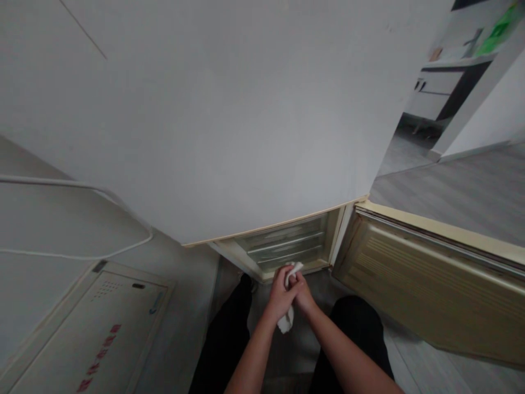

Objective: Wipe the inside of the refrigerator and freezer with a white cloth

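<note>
Low in the head view, my left hand (280,295) and my right hand (302,294) are together, fingers closed around a white cloth (286,322). One end of the cloth sticks out above my fingers and the rest hangs below my wrists. Just beyond them is the open lower compartment (287,243) of a fridge, with ridged, clear-looking fronts or shelves inside. Its yellowed door (426,279) stands swung out to the right of my hands. My palms and part of the cloth are hidden.
The fridge's large white upper door (229,120) fills the space above my hands. On the left wall are a white cable (123,201) and a panel with red lettering (102,334). My knees (356,323) flank my arms. A doorway at the upper right shows a counter with a green item (498,33).
</note>
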The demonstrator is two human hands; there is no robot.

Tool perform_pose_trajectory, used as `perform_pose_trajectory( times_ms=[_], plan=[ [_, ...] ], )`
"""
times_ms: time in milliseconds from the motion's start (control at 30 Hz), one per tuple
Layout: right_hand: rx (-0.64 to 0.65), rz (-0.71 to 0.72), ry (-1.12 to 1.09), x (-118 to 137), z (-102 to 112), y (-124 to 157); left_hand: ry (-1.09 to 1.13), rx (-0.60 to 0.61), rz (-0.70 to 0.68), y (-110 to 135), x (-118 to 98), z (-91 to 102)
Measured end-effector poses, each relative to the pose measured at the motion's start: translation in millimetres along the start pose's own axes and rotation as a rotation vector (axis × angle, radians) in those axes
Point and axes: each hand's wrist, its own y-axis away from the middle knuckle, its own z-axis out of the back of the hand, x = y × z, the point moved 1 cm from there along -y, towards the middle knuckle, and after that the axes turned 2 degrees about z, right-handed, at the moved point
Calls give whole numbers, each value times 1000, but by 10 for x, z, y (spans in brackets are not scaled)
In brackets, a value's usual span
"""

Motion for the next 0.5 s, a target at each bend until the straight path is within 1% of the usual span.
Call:
perform_pose_trajectory(
  times_ms=[67, 133, 233, 300, 367, 500],
  plan=[
    [8, 0, 3, -45, -56, -30, -37, -28, 19, 50, -14, 142],
    [24, 12, 13, -58, -98, -48, -64, -23, 47, 83, -58, 262],
    [108, -5, -17, -49, -179, -27, -107, -40, 58, 122, -122, 377],
    [180, -53, -72, -28, -245, 18, -137, -61, 44, 146, -138, 413],
    [236, -67, -72, 12, -293, 71, -164, -78, 21, 172, -141, 430],
    [268, 10, 55, 100, -281, 160, -221, -155, -24, 237, -178, 430]
  ],
)
